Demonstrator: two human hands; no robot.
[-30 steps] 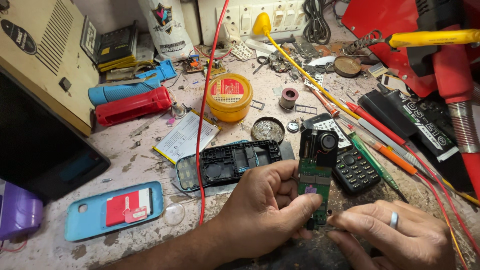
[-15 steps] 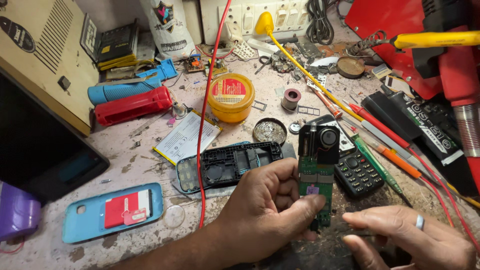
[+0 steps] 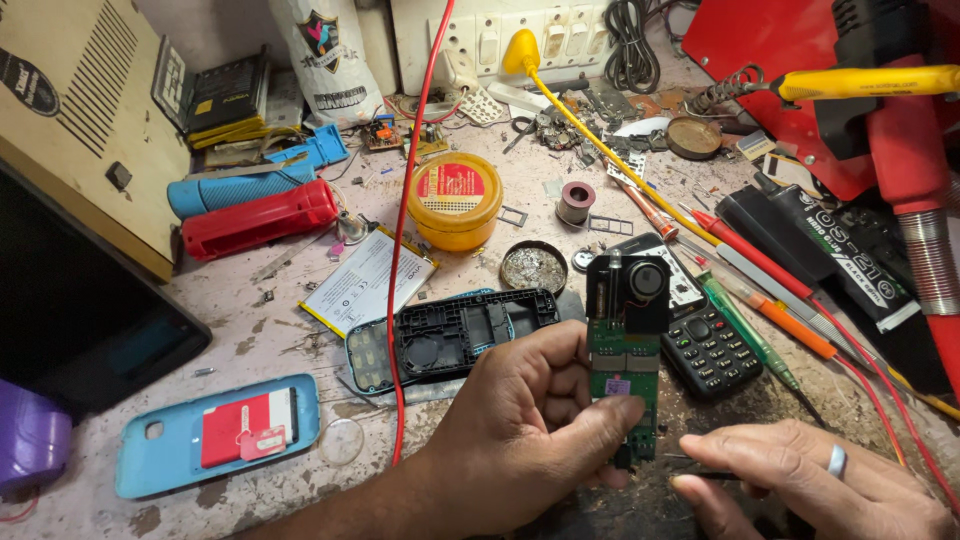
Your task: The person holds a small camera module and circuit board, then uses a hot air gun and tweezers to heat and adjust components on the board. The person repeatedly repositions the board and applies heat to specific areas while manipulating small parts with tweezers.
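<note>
A green phone circuit board with a black camera block at its top is held upright at lower centre of the frame, clamped in the grip of the left hand; its lower end is hidden by the thumb. At the lower right, the right hand, ringed and cut off by the frame edge, is pinched on a thin dark tool too small to identify. Behind the board, a black keypad phone front is partly covered. A black phone housing with blue rim lies left of centre on the cluttered surface, crossed by a red wire.
</note>
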